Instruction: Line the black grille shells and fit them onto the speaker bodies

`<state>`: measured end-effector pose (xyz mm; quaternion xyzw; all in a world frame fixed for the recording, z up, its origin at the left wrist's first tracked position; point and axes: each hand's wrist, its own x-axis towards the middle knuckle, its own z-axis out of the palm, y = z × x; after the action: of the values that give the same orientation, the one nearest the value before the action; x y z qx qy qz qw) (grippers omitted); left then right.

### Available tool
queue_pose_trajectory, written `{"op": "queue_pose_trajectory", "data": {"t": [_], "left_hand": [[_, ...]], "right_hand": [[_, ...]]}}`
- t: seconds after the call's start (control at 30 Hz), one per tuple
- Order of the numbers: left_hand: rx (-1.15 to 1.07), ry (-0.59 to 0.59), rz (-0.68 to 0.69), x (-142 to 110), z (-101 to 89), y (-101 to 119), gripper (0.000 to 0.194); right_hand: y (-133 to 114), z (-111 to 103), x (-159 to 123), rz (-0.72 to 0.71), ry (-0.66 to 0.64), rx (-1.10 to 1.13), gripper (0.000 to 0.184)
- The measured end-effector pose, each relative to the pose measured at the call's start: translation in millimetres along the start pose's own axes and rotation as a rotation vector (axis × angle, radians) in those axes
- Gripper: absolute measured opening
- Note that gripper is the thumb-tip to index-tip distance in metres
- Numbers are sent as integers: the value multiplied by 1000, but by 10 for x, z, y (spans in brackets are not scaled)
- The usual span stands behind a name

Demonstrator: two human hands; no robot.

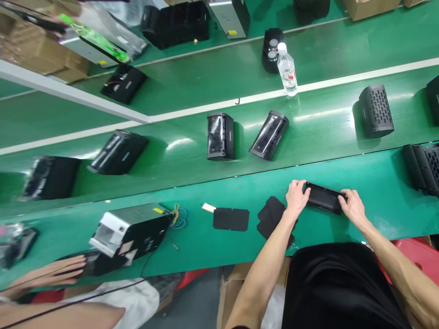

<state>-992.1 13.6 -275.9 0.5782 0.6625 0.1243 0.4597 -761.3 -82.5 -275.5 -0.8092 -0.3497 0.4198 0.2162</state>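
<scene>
Hands (pixel 296 195) (pixel 354 208) on black casing (pixel 323 198), underside hidden

Bright light leaves white glare on the green strip (pixel 322 139) beyond the desk (pixel 202 253) and soft shadows beside the black housings (pixel 220 136). Blur and stretching smear the left edge; the black panel (pixel 324 199) looks fairly sharp.

One held panel (pixel 323 200), one white-capped bottle (pixel 287 73)
</scene>
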Motion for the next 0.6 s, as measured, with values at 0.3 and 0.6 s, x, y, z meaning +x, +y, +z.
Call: {"op": "queue_pose_trajectory", "data": {"t": [0.3, 0.6], "left_hand": [[-472, -244, -96, -331, -306, 182, 38], [-1010, -324, -91, -805, -633, 549, 64]], "right_hand": [[-434, -504, -98, 53, -240, 348, 47], [-839, -902, -557, 67, -316, 732, 54]]}}
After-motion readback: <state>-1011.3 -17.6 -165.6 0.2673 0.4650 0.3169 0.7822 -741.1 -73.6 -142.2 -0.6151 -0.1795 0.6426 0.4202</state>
